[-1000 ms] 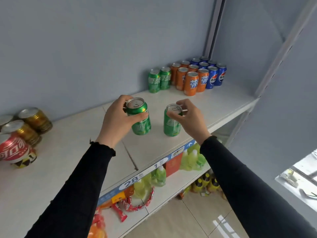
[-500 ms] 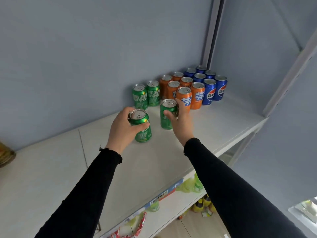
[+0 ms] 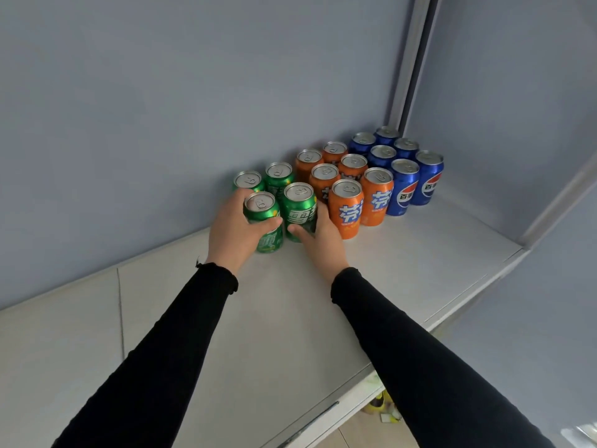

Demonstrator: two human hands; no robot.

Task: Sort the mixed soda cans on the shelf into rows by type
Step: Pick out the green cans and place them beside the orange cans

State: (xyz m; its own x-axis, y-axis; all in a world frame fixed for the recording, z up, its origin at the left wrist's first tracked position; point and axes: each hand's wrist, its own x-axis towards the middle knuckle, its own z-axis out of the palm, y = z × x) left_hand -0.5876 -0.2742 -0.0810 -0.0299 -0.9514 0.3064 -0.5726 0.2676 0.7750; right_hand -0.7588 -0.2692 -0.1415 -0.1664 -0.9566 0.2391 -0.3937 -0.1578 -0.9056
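Observation:
My left hand [image 3: 233,232] grips a green can [image 3: 262,218] that stands on the white shelf [image 3: 274,318]. My right hand [image 3: 318,236] holds a second green can [image 3: 299,205] just to its right, next to the front orange can [image 3: 347,206]. Two more green cans [image 3: 279,176] stand right behind them by the wall. Several orange cans [image 3: 376,195] form two rows in the middle. To their right, in the corner, stand two rows of several blue cans [image 3: 403,185].
The grey back wall [image 3: 161,108] rises right behind the cans, and a side wall with a metal upright [image 3: 410,59] closes the right corner. The shelf's front edge [image 3: 323,412] runs diagonally below my arms. A lower level shows yellow items [image 3: 382,405].
Both hands carried their green cans forward and to the right. The cans now stand in front of the two back green cans, beside the orange rows. The view moved closer.

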